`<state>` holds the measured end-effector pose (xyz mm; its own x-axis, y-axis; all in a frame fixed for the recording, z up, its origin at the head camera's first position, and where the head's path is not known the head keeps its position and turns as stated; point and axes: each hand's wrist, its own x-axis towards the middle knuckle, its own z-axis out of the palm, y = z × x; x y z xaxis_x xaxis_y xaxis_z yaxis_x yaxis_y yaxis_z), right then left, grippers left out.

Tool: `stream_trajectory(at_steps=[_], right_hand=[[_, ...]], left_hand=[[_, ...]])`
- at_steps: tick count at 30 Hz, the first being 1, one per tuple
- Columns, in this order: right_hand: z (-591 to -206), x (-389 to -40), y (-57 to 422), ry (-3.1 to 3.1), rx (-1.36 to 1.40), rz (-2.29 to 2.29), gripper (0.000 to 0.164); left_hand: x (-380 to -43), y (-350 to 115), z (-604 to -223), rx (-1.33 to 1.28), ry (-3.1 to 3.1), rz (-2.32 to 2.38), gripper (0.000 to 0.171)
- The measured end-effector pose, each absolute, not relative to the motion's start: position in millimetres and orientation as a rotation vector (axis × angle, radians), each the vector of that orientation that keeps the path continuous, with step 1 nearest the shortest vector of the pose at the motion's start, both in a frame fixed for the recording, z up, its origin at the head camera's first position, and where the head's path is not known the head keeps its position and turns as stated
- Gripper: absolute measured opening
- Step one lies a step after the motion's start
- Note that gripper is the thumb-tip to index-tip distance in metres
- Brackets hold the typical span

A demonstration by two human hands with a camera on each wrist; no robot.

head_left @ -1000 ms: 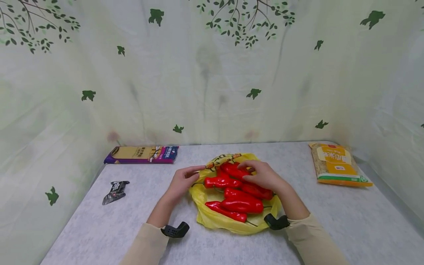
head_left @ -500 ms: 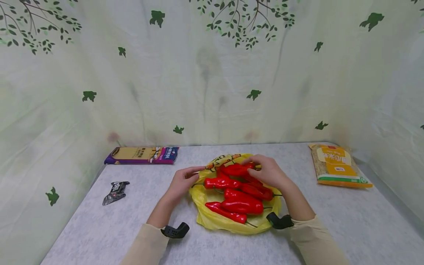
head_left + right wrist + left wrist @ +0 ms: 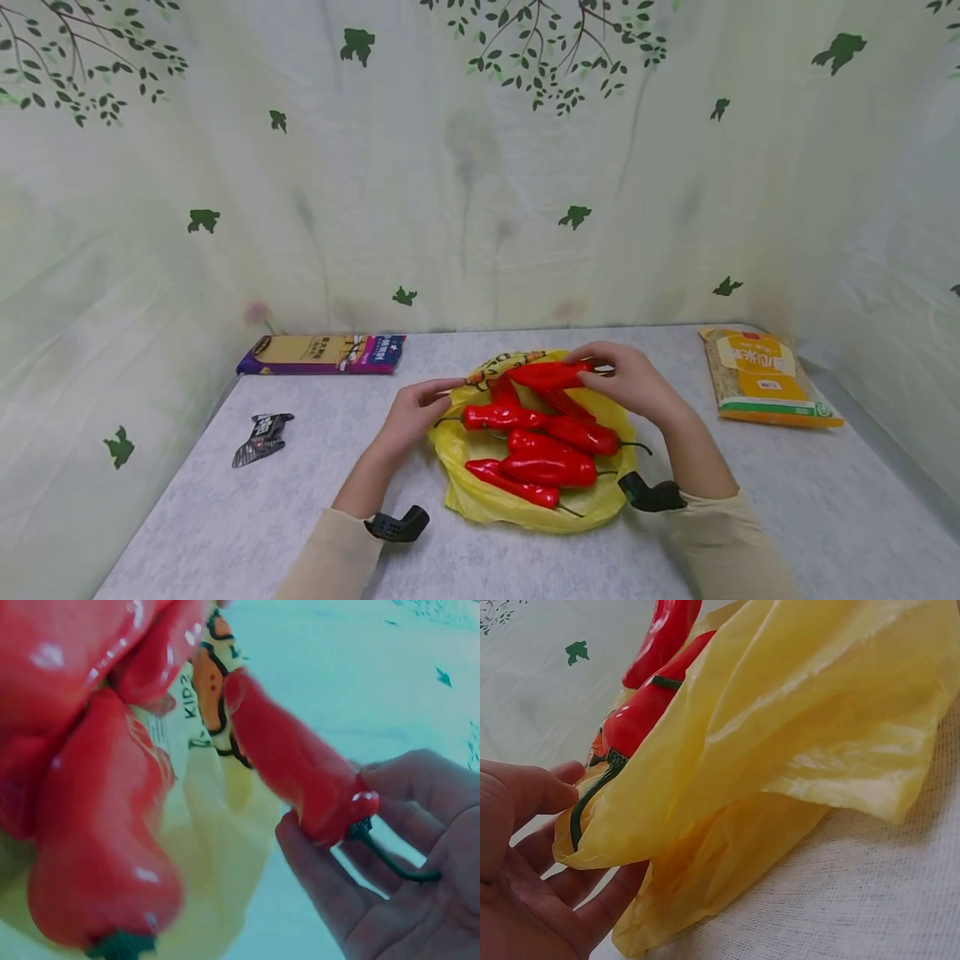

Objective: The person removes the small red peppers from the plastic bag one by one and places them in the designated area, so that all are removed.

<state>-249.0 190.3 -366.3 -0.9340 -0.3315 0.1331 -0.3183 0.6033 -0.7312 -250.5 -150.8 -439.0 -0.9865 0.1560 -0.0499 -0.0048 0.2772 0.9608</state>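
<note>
Several glossy red peppers (image 3: 551,468) with green stems lie in an opened yellow plastic bag (image 3: 517,518) at the middle of the table. My right hand (image 3: 633,382) pinches one red pepper (image 3: 546,375) near its stem end, over the bag's far right side. In the right wrist view that pepper (image 3: 289,754) sits between thumb and fingers, its stem toward the palm. My left hand (image 3: 411,417) holds the bag's left rim. The left wrist view has its fingers (image 3: 619,896) against the yellow plastic, beside a pepper stem (image 3: 592,795).
A purple and tan food packet (image 3: 321,354) lies at the back left. Nearer on that side is a small black wrapper (image 3: 262,438). A bag of grain (image 3: 767,375) with an orange label lies at the far right. A patterned curtain (image 3: 465,192) encloses the table.
My right hand has moved right with the pepper, drawing it away from the others and lifting it slightly. The left hand stays at the bag's rim.
</note>
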Motion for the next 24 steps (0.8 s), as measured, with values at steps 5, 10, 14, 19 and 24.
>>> stream_trajectory(at_steps=[5, 10, 14, 19, 24], right_hand=[[-364, -251, 205, 2.731, -0.566, -1.401, 0.025], [-362, -250, 216, 2.731, -0.512, -1.497, 0.03], [-360, -250, 223, 2.765, -0.417, -1.525, 0.036], [-358, -250, 228, 2.798, -0.277, -1.576, 0.04], [-362, -252, 233, 2.824, -0.111, -1.626, 0.042]], left_hand=[[-250, -151, -439, 0.142, 2.396, 1.816, 0.033], [-250, -151, -439, 0.139, 2.398, 1.809, 0.033], [-250, -152, -438, 0.148, 2.402, 1.809, 0.033], [-250, -152, -437, 0.155, 2.402, 1.811, 0.033], [-250, -152, -438, 0.155, 2.402, 1.811, 0.032]])
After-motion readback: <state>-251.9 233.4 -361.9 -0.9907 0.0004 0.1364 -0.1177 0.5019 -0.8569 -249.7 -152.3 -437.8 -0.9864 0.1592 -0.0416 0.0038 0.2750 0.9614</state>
